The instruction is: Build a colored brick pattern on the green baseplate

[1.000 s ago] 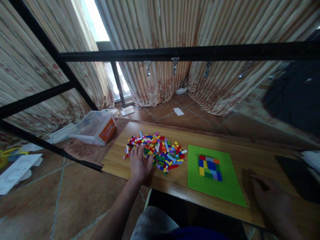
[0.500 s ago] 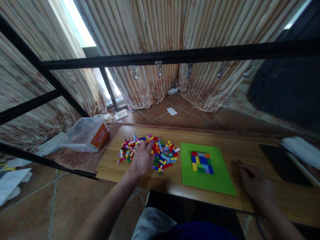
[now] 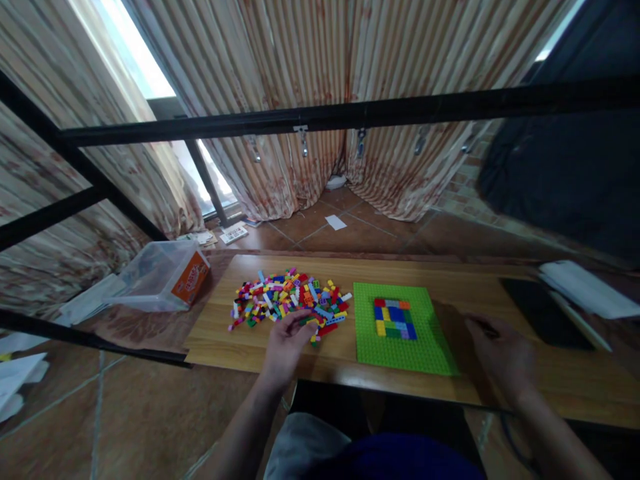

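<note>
My left hand (image 3: 286,341) is over the near edge of a heap of loose toy building bricks (image 3: 270,293), its thumb and fingers apart with bricks showing between them. No brick is visibly gripped in it. To the right of the heap lies a green studded baseplate (image 3: 365,353). A multicoloured block of joined bricks (image 3: 395,320) sits on it, with red, blue, yellow, green and orange parts. My right hand (image 3: 503,353) is just right of the baseplate, its fingers curled together toward the thumb. Whatever those fingers may hold is hidden.
A wooden table (image 3: 225,343) bears everything. At its right are a dark flat pad (image 3: 545,313) and a white object (image 3: 590,290). A clear plastic bin (image 3: 155,277) with an orange label stands left of the table. A black metal bar (image 3: 330,119) crosses in front of the curtains.
My left hand has drawn back from the middle of the heap to its near edge, with the fingers spreading. My right hand stays beside the baseplate. The camera view has turned right.
</note>
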Demonstrator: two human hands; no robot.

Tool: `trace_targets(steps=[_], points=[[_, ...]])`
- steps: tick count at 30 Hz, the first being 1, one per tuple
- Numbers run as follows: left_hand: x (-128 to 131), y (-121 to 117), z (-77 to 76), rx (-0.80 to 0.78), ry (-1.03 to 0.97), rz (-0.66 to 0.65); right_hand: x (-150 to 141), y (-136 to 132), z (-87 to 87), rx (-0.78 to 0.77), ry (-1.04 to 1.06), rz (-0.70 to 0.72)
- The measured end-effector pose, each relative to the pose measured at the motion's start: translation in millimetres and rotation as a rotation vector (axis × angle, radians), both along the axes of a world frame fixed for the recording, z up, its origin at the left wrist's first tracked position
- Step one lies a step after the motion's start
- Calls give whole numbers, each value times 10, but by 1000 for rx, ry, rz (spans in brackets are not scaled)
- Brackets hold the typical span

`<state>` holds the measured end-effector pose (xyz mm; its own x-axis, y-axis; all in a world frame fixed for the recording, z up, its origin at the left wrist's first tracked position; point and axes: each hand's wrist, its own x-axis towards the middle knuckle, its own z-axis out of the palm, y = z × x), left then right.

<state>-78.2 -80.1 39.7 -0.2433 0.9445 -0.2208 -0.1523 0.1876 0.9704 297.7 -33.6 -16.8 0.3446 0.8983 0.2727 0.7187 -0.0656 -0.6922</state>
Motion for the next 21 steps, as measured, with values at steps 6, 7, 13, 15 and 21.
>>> trace_targets(steps=[6, 7, 13, 15, 21], points=[[282, -223, 75, -65, -38, -147, -1335, -490, 637, -53, 280, 651], [305, -241, 84, -66, -28, -188, -1517, -554, 663, -80, 323, 745], [287, -339, 88, -105, -79, -284, -1941, -700, 430, -105, 675, 681], [275, -369, 65, -116, -87, -240, -1973, -726, 350, -187, 891, 547], [412, -449, -49, -120, -116, -196, -2099, -824, 235, -295, 1261, 375]])
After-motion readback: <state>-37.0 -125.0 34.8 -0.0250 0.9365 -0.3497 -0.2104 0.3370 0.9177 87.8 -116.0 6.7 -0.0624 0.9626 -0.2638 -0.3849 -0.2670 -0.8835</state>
